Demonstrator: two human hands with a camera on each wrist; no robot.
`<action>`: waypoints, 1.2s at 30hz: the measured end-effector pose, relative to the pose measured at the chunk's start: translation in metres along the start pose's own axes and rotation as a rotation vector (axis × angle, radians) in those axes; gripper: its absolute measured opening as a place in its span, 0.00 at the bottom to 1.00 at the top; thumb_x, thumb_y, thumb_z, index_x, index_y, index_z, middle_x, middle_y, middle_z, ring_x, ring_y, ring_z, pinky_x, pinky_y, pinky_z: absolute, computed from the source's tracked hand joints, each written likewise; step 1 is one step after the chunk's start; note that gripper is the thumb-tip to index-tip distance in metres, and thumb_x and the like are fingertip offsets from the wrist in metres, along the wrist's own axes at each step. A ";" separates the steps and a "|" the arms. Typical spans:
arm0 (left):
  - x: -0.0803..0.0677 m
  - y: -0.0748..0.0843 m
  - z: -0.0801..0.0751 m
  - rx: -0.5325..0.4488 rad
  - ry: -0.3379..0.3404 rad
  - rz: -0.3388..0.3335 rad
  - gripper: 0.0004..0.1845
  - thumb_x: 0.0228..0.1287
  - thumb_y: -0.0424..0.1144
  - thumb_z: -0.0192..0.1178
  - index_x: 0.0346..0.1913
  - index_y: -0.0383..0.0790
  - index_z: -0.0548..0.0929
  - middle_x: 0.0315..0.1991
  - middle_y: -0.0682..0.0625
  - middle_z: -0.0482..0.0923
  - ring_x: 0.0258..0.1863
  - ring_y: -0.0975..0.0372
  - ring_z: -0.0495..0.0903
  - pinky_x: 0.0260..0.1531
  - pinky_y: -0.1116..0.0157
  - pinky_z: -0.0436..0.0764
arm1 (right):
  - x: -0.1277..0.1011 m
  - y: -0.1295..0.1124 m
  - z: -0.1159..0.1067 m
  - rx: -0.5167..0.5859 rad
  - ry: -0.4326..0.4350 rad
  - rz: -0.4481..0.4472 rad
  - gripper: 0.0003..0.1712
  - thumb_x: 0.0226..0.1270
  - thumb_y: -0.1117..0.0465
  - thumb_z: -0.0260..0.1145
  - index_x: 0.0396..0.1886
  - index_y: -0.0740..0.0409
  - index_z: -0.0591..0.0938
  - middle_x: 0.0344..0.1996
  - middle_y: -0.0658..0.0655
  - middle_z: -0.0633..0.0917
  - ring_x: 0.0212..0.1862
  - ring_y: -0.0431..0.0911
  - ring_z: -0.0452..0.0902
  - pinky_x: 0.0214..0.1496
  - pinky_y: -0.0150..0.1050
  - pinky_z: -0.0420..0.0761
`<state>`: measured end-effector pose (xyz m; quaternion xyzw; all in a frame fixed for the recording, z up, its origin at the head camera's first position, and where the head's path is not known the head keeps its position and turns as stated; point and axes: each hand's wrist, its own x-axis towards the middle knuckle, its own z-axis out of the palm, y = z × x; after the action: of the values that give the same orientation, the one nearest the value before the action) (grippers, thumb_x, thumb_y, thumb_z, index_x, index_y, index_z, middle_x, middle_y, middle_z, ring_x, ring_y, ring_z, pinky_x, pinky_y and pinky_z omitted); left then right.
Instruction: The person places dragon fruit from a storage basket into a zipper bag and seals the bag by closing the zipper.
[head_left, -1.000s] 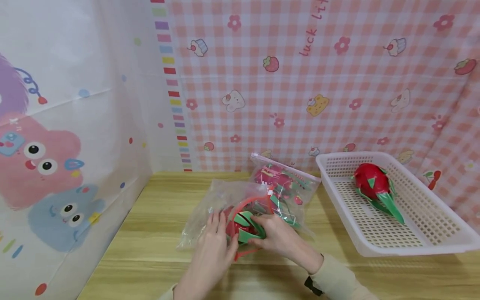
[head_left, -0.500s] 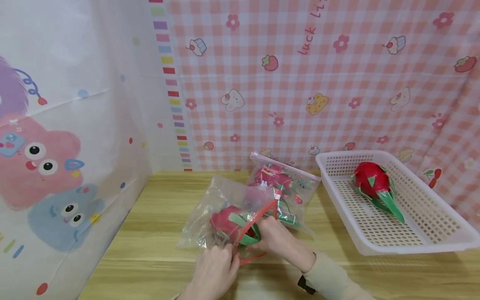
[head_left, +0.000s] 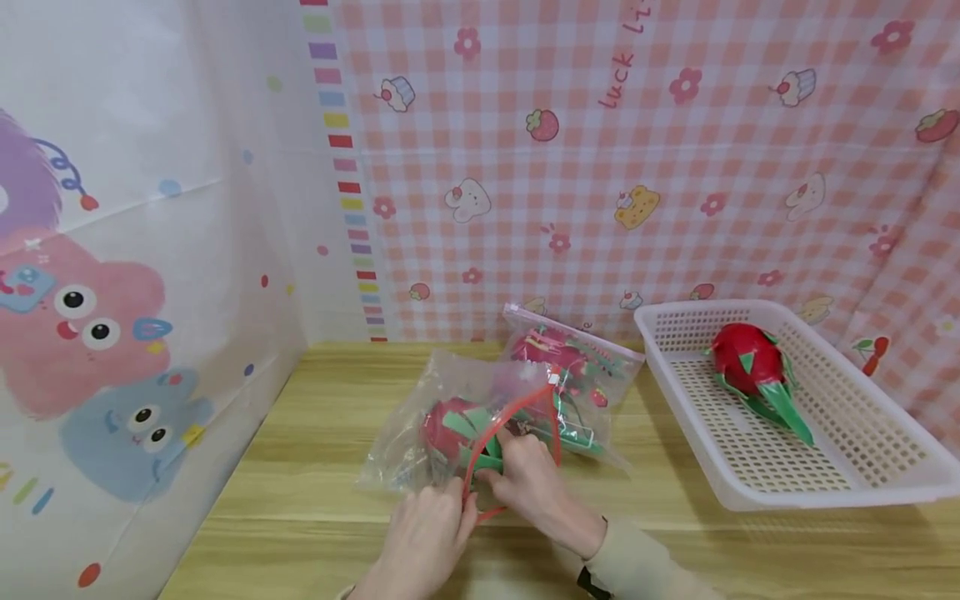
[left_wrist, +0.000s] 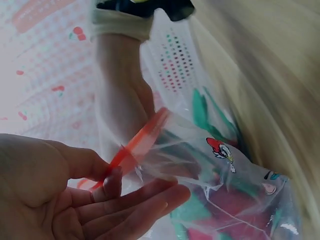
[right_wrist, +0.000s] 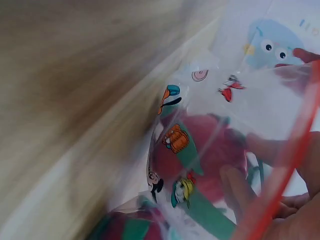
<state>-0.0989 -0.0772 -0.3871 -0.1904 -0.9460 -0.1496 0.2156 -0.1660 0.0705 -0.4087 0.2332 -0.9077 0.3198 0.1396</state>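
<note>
A toy dragon fruit (head_left: pixel 442 425), red with green leaves, lies inside a clear zip bag (head_left: pixel 397 454) with a red zip edge (head_left: pixel 504 421). My left hand (head_left: pixel 423 533) pinches that red edge at its near side; in the left wrist view, thumb (left_wrist: pixel 90 165) and forefinger meet on it while the other fingers stretch along the plastic. My right hand (head_left: pixel 532 483) reaches through the bag's mouth. Extended fingers (right_wrist: pixel 237 187) touch the fruit in the right wrist view. Part of the fruit's leafy end is hidden behind this hand.
Behind the bag lies a second zip bag (head_left: pixel 607 383) with a pink zip, holding another red and green dragon fruit (head_left: pixel 547 354). At right stands a white plastic basket (head_left: pixel 705 450) with one dragon fruit (head_left: pixel 746 358) in it. Patterned cloths (head_left: pixel 480 150) rise behind the wooden table (head_left: pixel 300 450).
My left hand has left the fruit and taken hold of the bag's red edge. The fruit has gone further left into the bag, and my right hand has followed it into the mouth.
</note>
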 end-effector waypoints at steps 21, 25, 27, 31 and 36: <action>0.008 -0.011 -0.017 -0.066 0.060 -0.053 0.16 0.60 0.35 0.61 0.17 0.45 0.69 0.09 0.59 0.62 0.10 0.72 0.55 0.09 0.78 0.52 | 0.026 -0.003 -0.018 0.138 -0.479 -0.029 0.26 0.65 0.61 0.64 0.60 0.66 0.74 0.18 0.60 0.83 0.13 0.33 0.63 0.22 0.25 0.66; 0.007 -0.012 -0.015 -0.030 0.083 -0.035 0.16 0.58 0.36 0.62 0.17 0.46 0.68 0.09 0.58 0.62 0.09 0.69 0.59 0.09 0.73 0.54 | 0.023 -0.003 -0.021 0.031 -0.420 0.005 0.10 0.63 0.62 0.65 0.36 0.68 0.83 0.13 0.59 0.78 0.12 0.36 0.63 0.16 0.26 0.61; 0.006 -0.012 -0.014 -0.022 0.081 -0.030 0.16 0.58 0.37 0.62 0.17 0.46 0.68 0.09 0.58 0.62 0.09 0.69 0.59 0.09 0.72 0.55 | 0.023 -0.004 -0.019 -0.019 -0.480 0.054 0.12 0.63 0.59 0.66 0.31 0.66 0.83 0.12 0.57 0.77 0.13 0.39 0.64 0.16 0.29 0.62; 0.006 -0.011 -0.015 -0.026 0.050 -0.023 0.16 0.59 0.36 0.61 0.17 0.44 0.69 0.09 0.59 0.61 0.09 0.71 0.55 0.09 0.75 0.52 | 0.024 -0.008 -0.011 0.008 -0.638 0.145 0.19 0.62 0.51 0.66 0.43 0.61 0.85 0.32 0.56 0.87 0.32 0.45 0.81 0.37 0.38 0.80; 0.006 -0.009 -0.018 -0.014 0.067 0.000 0.16 0.59 0.35 0.62 0.18 0.44 0.69 0.09 0.59 0.60 0.10 0.71 0.55 0.09 0.75 0.53 | 0.023 -0.014 -0.003 0.124 -0.591 0.251 0.20 0.62 0.53 0.63 0.48 0.62 0.80 0.43 0.60 0.85 0.44 0.51 0.81 0.43 0.44 0.79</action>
<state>-0.1010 -0.0897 -0.3706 -0.1868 -0.9371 -0.1626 0.2460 -0.1785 0.0553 -0.3901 0.2105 -0.9093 0.3077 -0.1850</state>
